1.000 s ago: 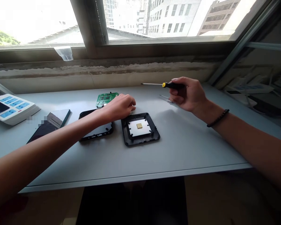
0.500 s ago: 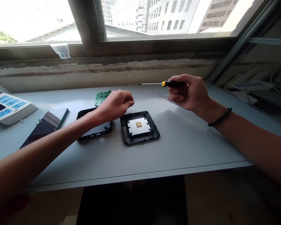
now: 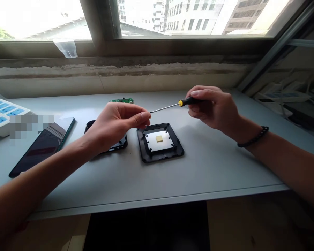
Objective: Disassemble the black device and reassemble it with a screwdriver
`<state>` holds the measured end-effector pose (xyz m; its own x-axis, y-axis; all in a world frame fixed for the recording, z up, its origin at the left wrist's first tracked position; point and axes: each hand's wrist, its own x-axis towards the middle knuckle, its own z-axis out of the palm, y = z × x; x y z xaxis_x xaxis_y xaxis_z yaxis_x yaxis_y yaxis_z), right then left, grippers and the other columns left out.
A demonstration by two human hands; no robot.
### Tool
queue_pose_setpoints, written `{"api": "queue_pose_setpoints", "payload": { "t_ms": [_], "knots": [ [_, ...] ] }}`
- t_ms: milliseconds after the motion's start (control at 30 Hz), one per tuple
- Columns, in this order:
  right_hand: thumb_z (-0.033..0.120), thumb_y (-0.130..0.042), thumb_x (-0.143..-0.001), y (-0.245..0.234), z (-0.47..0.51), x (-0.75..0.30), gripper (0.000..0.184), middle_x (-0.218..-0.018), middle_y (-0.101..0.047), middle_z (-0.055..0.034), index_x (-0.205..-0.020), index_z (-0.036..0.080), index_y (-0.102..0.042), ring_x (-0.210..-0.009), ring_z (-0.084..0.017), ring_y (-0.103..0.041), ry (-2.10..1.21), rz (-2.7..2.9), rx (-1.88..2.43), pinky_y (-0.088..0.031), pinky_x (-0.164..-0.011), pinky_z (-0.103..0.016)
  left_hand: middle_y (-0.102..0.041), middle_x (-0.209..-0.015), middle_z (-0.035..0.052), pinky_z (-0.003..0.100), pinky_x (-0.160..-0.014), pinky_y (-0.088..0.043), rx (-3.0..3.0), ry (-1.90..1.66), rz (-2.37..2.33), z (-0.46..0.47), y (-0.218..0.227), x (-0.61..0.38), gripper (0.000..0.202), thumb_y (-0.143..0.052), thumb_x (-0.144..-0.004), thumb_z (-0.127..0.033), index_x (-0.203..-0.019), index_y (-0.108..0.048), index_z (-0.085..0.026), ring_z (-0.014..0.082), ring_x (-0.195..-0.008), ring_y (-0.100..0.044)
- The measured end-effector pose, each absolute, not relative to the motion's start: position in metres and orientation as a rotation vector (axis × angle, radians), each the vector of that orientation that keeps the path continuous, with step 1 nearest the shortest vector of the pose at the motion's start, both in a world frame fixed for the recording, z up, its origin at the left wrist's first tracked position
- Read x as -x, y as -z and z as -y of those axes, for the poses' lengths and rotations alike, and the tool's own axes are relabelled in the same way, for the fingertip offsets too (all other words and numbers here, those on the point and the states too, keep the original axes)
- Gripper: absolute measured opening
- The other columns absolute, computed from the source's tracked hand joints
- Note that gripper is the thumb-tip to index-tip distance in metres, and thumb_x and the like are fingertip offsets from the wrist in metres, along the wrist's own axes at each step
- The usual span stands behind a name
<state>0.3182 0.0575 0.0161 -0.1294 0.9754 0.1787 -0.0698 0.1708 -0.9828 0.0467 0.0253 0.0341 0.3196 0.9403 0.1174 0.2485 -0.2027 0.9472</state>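
My right hand [image 3: 211,108] grips a small screwdriver [image 3: 167,105] with a black handle, yellow collar and thin steel shaft. My left hand [image 3: 117,125] hovers above a black plastic cover [image 3: 122,142], its thumb and forefinger pinched together at the screwdriver's tip. Anything between those fingertips is too small to tell. Below the tip lies a square black plastic frame [image 3: 157,157] holding a white pad [image 3: 153,139] with a small gold square [image 3: 159,138] on it. A green circuit board [image 3: 121,100] sits behind my left hand, mostly hidden.
A smartphone [image 3: 42,148] lies face up left of the cover, and a power strip [image 3: 5,115] with blue switches stands at the far left. The grey desk [image 3: 211,167] ends in a front edge below my arms and meets a window ledge behind.
My hands have come together. The left rose from the circuit board and pinched at the screwdriver tip, and the shaft now tilts down-left. The view shifted slightly.
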Motion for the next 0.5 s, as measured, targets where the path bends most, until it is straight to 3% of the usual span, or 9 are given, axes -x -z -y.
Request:
{"api": "queue_pose_setpoints", "payload": {
  "t_ms": [500],
  "knots": [
    [0.031, -0.079, -0.075, -0.017, -0.045, -0.308, 0.02, -0.056, -0.047, 0.0013, -0.068, 0.018, -0.065, -0.048, -0.008, -0.041, -1.118, 1.438, 0.882, -0.021, -0.043, -0.027, -0.079, -0.077, 0.0055, 0.022, -0.073, -0.063, -1.357, -1.054, -1.106, -0.022, -0.024, -0.05, 0.01, -0.085, -0.082, -0.027, -0.078, -0.083, -0.017, 0.0138, -0.07, -0.073]
  ]
}}
